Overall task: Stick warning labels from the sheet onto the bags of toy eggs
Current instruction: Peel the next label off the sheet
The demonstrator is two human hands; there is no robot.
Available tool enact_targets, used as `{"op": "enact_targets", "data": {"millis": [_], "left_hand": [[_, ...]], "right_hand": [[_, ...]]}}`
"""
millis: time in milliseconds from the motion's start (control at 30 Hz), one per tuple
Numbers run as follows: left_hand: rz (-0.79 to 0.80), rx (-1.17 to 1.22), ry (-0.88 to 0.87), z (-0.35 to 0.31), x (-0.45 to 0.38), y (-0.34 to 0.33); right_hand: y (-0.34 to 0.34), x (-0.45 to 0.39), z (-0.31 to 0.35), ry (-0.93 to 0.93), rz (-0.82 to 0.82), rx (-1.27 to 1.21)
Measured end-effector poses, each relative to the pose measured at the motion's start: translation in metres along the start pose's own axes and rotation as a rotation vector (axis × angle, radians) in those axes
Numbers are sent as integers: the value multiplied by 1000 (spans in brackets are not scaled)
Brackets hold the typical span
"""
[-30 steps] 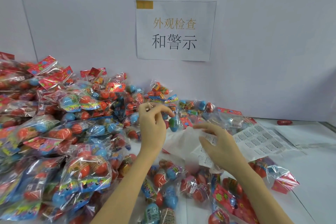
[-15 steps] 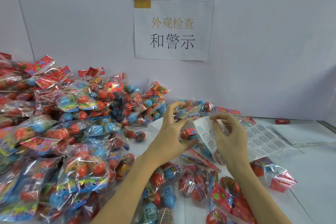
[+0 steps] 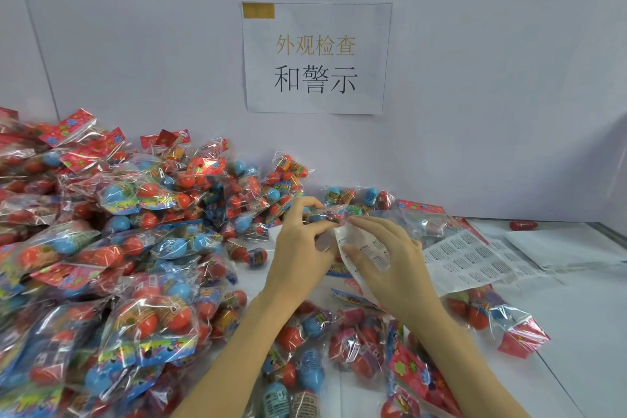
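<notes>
Clear cellophane crinkled between both hands in the head view, where a bag of toy eggs (image 3: 334,214) was held up just in front of the printed wall sign (image 3: 317,58), lower in the frame than that sign. The left hand (image 3: 302,248) pinched the bag's near edge with thumb and curled fingers; half a second before, its fingers had been splayed wide beside the sheet. The right hand (image 3: 390,258) had its fingers laid fairly straight over a curled-up part of the label sheet (image 3: 475,265), pressing it toward the bag, whereas earlier it had pinched the sheet's raised corner; whether a single label sat under the fingertips could not be told. The rest of the sheet lay flat on the white bench (image 3: 583,332), below and right of the sign.

Counted: two hands, one held bag, one label sheet, one sign. One loose red egg (image 3: 523,225) sat far right of the sign by the wall. The heap of bagged eggs (image 3: 112,265) left of and below the sign held too many to count, and several more bags (image 3: 359,343) lay under the forearms, nearest the camera.
</notes>
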State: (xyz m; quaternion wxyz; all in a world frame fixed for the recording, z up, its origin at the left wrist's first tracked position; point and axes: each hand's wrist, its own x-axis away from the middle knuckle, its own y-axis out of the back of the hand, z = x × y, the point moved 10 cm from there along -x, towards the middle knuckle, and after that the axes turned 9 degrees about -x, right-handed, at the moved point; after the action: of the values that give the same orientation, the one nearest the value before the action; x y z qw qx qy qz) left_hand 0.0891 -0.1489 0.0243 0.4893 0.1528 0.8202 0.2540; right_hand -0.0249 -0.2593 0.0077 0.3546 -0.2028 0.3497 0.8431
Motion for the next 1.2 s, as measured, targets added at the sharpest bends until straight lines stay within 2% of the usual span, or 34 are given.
{"op": "enact_targets", "data": {"millis": [233, 367, 600, 700, 833, 1000, 1200], "left_hand": [[43, -27, -82, -8, 3, -8], [81, -19, -33, -4, 4, -13], [43, 54, 97, 13, 2, -11], [91, 77, 120, 17, 3, -16], [91, 26, 28, 4, 1, -9], [71, 11, -171, -14, -1, 1], [34, -67, -261, -26, 2, 8]], "right_hand": [[2, -1, 3, 63, -25, 87], [5, -2, 3, 65, -29, 92], [7, -2, 2, 69, -38, 52], [5, -3, -2, 36, -15, 13], [5, -3, -9, -25, -28, -73], [2, -3, -10, -42, -33, -136], [6, -2, -10, -39, -49, -143]]}}
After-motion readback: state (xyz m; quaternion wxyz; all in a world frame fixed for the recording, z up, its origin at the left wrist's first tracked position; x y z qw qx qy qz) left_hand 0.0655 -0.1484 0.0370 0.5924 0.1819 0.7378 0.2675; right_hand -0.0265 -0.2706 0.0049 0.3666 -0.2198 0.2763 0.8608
